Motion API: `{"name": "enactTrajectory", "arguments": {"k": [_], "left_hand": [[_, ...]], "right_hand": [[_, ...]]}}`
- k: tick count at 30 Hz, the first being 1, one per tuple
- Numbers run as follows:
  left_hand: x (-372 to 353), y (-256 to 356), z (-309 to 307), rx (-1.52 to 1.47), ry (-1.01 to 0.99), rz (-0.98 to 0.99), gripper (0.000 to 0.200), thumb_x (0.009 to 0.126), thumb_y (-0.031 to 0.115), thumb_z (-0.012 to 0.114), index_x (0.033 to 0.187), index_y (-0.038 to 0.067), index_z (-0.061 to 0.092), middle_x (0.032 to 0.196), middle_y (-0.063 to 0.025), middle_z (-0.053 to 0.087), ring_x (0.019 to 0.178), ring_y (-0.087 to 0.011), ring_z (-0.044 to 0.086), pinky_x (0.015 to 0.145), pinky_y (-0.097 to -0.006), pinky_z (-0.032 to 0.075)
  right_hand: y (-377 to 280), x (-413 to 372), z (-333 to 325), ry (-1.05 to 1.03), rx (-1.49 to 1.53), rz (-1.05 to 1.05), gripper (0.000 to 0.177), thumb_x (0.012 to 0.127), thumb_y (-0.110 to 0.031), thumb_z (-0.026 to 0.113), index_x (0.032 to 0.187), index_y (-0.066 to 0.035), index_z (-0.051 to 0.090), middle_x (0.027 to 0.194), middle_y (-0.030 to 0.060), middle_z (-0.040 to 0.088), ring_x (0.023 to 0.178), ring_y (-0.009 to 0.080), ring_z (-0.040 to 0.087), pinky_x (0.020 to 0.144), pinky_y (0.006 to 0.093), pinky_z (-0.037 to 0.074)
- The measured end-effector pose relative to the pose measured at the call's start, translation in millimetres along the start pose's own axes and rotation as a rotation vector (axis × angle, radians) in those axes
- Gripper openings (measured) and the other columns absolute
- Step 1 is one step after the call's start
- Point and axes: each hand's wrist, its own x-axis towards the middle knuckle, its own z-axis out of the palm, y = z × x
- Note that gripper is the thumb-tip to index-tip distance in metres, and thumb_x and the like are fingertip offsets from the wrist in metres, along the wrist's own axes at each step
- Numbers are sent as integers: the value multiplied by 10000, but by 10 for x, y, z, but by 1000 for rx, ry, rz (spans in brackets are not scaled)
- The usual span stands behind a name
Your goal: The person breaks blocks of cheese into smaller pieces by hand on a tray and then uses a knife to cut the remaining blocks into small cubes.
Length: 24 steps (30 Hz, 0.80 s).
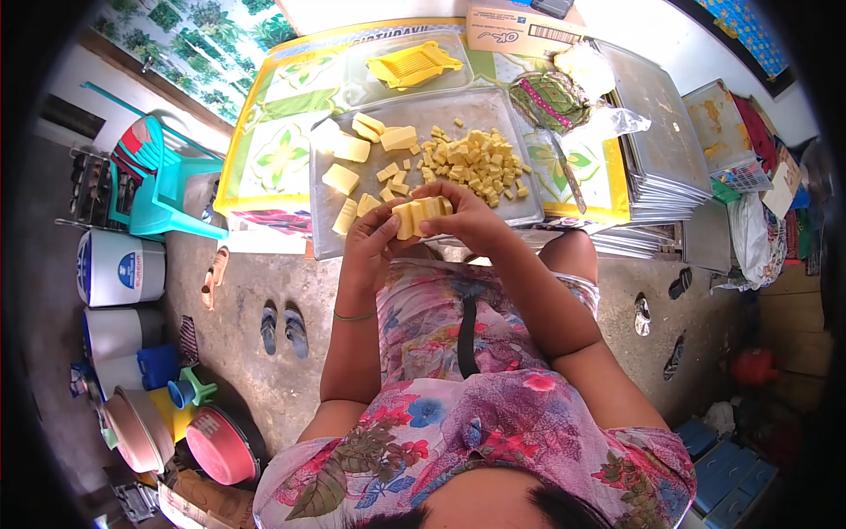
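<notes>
Both my hands are closed around a stack of pale yellow slices (412, 220) that look like cheese, just above the near edge of a metal tray (291, 207). My left hand (374, 234) grips the stack's left end, and my right hand (471, 219) holds the right end with the thumb in front. On the tray, a heap of small yellow cubes (480, 163) lies at the right. Larger yellow blocks (351, 148) sit at the left, with several thicker cut pieces (392, 181) between them.
A knife (571, 181) lies on the patterned tablecloth right of the tray. Behind are a yellow folded tray (414, 65), a cardboard box (520, 31) and a woven green item (551, 101). Stacked metal trays (656, 132) stand at right, a teal chair (176, 189) at left.
</notes>
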Motion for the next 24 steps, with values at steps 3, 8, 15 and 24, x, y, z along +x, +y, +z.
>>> {"name": "enactTrajectory", "arguments": {"k": [3, 8, 15, 24], "left_hand": [[0, -16, 20, 17, 51, 16, 331, 914, 79, 586, 1215, -50, 538, 1084, -134, 622, 920, -213, 652, 834, -337, 563], [5, -58, 54, 307, 137, 140, 335, 870, 41, 647, 1186, -41, 571, 992, -102, 646, 824, -147, 633, 739, -261, 532], [-14, -45, 73, 350, 148, 160, 331, 853, 32, 668, 1166, -42, 590, 924, -90, 661, 778, -124, 622, 708, -238, 507], [-40, 22, 86, 340, 112, 164, 348, 851, 52, 675, 1177, -38, 589, 957, -109, 663, 810, -148, 637, 728, -256, 524]], "right_hand": [[4, -1, 10, 16, -3, 10, 530, 708, -40, 791, 1173, -28, 537, 1032, 64, 623, 913, 140, 625, 804, 271, 524], [4, 7, 83, 119, -233, -17, 520, 711, -72, 803, 1166, -33, 554, 1035, 59, 623, 912, 122, 614, 809, 256, 506], [25, 13, 109, 150, -347, -87, 513, 695, -141, 816, 1143, -50, 584, 978, 57, 640, 888, 121, 607, 791, 259, 488], [-33, 0, 157, 120, -383, -106, 533, 705, -132, 812, 1165, -30, 562, 1022, 78, 631, 898, 126, 609, 796, 261, 490]]}}
